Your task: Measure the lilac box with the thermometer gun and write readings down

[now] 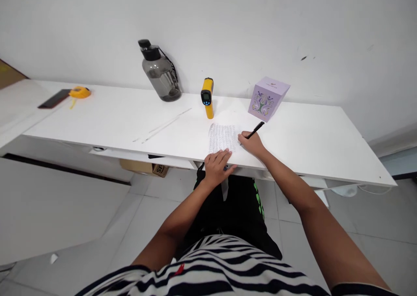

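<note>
A sheet of paper [221, 136] covered in rows of small dark marks lies at the front of the white desk [299, 135]. My left hand [216, 167] rests across its lower edge with fingers spread, holding nothing. Below that hand a pale strip [225, 190] hangs past the desk edge; I cannot tell whether it belongs to the sheet. Gripped in my right hand [252, 144] is a black pen [256, 130], its tip end down at the right side of the paper. Its upper end slants up to the right.
Behind the paper stand a yellow infrared thermometer [207, 97] and a purple box [267, 99]. A grey water bottle [161, 76] is further left, near the wall. A yellow tape measure [80, 92] and a dark flat object [54, 99] lie at the far left.
</note>
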Demonstrator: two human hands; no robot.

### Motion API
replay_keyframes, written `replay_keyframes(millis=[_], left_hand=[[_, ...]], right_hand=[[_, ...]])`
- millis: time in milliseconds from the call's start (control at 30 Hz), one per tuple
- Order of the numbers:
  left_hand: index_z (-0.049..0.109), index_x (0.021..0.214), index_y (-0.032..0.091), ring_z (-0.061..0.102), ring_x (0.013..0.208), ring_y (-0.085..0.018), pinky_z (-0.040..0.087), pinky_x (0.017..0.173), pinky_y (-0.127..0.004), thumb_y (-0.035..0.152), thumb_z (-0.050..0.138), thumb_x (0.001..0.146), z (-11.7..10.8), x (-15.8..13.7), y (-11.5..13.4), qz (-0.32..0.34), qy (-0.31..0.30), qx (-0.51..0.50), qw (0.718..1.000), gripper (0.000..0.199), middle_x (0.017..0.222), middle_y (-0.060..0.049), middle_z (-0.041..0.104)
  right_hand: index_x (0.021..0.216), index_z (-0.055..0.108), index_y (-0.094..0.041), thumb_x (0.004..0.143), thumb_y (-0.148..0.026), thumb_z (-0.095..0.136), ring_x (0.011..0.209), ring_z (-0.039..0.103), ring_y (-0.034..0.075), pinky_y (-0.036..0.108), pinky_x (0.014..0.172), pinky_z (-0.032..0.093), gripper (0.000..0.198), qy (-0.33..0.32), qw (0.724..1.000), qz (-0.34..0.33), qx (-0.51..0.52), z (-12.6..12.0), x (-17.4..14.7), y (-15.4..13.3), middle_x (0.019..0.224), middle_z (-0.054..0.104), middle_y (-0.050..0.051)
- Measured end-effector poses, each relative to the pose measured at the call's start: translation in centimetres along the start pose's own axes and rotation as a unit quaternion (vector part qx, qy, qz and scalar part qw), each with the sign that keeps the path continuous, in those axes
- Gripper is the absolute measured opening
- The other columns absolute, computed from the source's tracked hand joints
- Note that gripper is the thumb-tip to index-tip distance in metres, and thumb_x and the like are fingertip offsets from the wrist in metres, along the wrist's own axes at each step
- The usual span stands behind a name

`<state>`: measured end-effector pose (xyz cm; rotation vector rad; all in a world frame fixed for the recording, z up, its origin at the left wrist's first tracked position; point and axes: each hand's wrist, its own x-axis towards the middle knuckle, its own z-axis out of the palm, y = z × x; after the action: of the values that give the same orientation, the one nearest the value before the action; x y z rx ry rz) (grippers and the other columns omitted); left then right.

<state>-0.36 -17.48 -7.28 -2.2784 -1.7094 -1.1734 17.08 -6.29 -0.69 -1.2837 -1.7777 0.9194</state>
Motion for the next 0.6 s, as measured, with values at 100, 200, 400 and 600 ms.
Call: replay_keyframes(millis=[100, 200, 400, 600], left_hand=[[0.072, 0.125, 0.028, 0.066, 0.118, -0.031, 0.036, 0.098, -0.043, 0.053, 0.070, 0.084, -0.4, 0.1, 0.0, -0.011, -0.020, 0.003, 1.000, 0.048, 0.129, -0.008, 0.072], [0.071, 0.127, 0.027, 0.065, 0.119, -0.030, 0.035, 0.099, -0.044, 0.049, 0.066, 0.088, -0.9, 0.0, 0.2, -0.007, -0.026, 0.006, 1.000, 0.045, 0.132, -0.009, 0.070], [0.073, 0.118, 0.030, 0.061, 0.126, -0.028, 0.033, 0.108, -0.049, 0.040, 0.056, 0.095, -3.2, 1.0, 1.3, -0.099, -0.063, -0.081, 0.990, 0.030, 0.134, -0.006, 0.069], [0.052, 0.141, 0.023, 0.060, 0.125, -0.026, 0.047, 0.105, -0.042, 0.041, 0.075, 0.080, -4.9, 10.3, -3.7, -0.349, 0.020, -0.308, 0.885, 0.068, 0.149, -0.016, 0.053]], right_hand=[[0.052, 0.041, -0.023, 0.085, -0.048, 0.053, 0.056, 0.044, 0.012, 0.028, 0.060, 0.034, 0.043, 0.042, 0.998, 0.008, 0.045, -0.1, 0.1, 0.0, 0.051, 0.043, -0.005], [0.064, 0.062, -0.021, 0.086, -0.063, 0.052, 0.070, 0.058, 0.017, 0.030, 0.069, 0.044, 0.049, 0.081, 0.992, 0.009, 0.093, -0.1, 0.4, 0.0, 0.063, 0.061, 0.000], [0.081, 0.073, -0.020, 0.084, -0.074, 0.052, 0.097, 0.067, 0.023, 0.037, 0.089, 0.050, 0.058, 0.086, 0.989, 0.010, 0.117, -0.1, 0.8, 0.4, 0.091, 0.074, 0.006], [0.085, 0.071, -0.023, 0.088, -0.069, 0.051, 0.098, 0.068, 0.024, 0.038, 0.091, 0.051, 0.050, 0.073, 0.990, 0.019, 0.120, 0.5, 1.4, 1.1, 0.086, 0.072, 0.004]])
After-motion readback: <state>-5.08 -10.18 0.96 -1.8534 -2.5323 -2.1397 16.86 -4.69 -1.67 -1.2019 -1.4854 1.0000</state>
